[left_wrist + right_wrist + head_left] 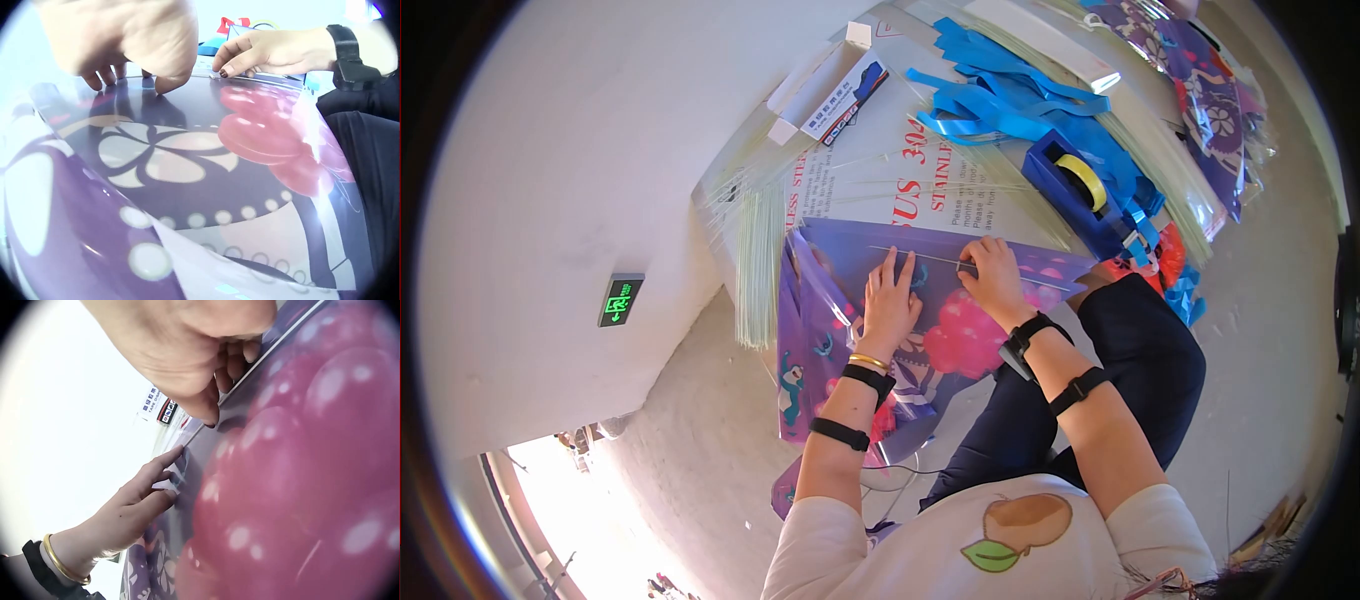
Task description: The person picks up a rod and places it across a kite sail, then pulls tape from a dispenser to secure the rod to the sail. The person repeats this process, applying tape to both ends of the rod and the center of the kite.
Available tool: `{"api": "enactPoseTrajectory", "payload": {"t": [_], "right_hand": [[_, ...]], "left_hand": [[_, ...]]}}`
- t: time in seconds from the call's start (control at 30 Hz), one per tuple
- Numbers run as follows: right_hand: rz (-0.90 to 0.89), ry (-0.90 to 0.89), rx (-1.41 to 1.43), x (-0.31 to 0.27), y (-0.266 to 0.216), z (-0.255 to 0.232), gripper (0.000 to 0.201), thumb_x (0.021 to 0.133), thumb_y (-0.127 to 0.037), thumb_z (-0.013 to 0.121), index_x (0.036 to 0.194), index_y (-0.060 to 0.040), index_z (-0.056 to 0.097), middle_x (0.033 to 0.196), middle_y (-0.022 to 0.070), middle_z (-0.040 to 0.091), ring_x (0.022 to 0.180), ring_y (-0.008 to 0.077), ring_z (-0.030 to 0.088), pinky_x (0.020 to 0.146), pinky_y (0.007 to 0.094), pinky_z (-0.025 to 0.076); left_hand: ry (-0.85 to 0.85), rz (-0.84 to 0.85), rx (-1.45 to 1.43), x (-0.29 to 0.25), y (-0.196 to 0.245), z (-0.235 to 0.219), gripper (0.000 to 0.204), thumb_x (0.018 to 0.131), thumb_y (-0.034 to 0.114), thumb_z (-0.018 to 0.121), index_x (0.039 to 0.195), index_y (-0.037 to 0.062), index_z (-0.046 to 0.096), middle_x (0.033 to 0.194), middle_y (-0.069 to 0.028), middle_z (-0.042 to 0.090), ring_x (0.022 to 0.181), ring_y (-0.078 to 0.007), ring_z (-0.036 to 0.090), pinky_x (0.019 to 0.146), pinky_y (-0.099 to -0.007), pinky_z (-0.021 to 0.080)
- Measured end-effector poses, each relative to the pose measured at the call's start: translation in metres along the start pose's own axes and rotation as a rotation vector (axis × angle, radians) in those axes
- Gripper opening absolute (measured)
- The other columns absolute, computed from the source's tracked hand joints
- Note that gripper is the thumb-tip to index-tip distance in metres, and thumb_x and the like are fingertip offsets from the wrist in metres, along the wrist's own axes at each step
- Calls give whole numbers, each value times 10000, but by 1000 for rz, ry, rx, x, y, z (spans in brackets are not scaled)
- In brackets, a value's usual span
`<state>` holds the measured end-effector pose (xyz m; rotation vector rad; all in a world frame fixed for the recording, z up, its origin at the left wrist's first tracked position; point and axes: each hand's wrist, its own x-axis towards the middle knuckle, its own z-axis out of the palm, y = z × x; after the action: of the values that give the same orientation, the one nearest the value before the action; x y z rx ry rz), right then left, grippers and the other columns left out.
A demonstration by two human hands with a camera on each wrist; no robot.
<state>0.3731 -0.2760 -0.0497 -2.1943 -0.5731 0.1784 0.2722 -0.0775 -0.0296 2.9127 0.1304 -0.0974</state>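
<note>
A purple printed plastic sheet (pixel 840 245), with pink balloons and white flowers on it, lies over the near edge of the table and hangs toward the person's lap. Along its far edge runs a thin pale rod (pixel 935 258), also seen in the right wrist view as a white rod (pixel 275 351). My left hand (pixel 889 305) rests on the sheet with straight, spread fingers, fingertips right at the rod. To its right, my right hand (pixel 997 283) pinches the rod between thumb and curled fingers.
Bundles of thin pale rods (pixel 758 265) lie at the table's left and right sides. Blue ribbons (pixel 1020 95) spread at the back, near a blue tape dispenser (pixel 1045 165) with yellow tape. An open white box (pixel 815 90) sits back left. More printed plastic (pixel 1215 120) lies far right.
</note>
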Motion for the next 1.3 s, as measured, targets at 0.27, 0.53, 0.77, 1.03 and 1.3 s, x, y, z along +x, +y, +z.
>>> {"api": "enactPoseTrajectory", "payload": {"t": [0.27, 0.53, 0.77, 1.03, 1.3], "right_hand": [[-130, -71, -135, -39, -8, -38, 366, 803, -74, 713, 1161, -20, 666, 1171, 106, 622, 1115, 328, 562, 945, 447, 459], [-127, -93, -338, -81, -4, -46, 608, 818, -98, 679, 1380, 78, 530, 1418, 173, 522, 1317, 325, 493, 1114, 434, 400], [-82, -100, -329, -84, -4, -46, 622, 825, -112, 682, 1396, 73, 519, 1445, 171, 505, 1360, 326, 465, 1143, 433, 378], [-94, -80, -354, -81, 2, -40, 628, 814, -131, 697, 1382, 72, 523, 1466, 171, 487, 1380, 328, 445, 1150, 437, 369], [-89, -78, -318, -62, 3, -39, 633, 814, -135, 700, 1386, 71, 521, 1467, 171, 485, 1387, 326, 439, 1157, 435, 361]], "left_hand": [[12, 17, 2, 1, -1, -1, 761, 837, 124, 641, 1565, 112, 421, 1592, -208, 362, 1330, -424, 434, 1137, -513, 392], [-2, 9, 7, -1, 1, -2, 722, 861, 131, 629, 1556, 104, 437, 1602, -192, 361, 1348, -413, 417, 1162, -516, 365], [23, 21, 57, -2, 1, 4, 698, 950, 300, 659, 1573, 115, 404, 1618, -184, 339, 1388, -404, 391, 1190, -573, 314], [3, -11, 71, -2, 1, 11, 828, 942, 499, 676, 1603, 132, 337, 1652, -177, 270, 1431, -417, 343, 1192, -691, 229], [37, -14, 71, 7, -4, 10, 830, 939, 493, 685, 1600, 130, 339, 1651, -179, 266, 1426, -424, 345, 1186, -685, 243]]}}
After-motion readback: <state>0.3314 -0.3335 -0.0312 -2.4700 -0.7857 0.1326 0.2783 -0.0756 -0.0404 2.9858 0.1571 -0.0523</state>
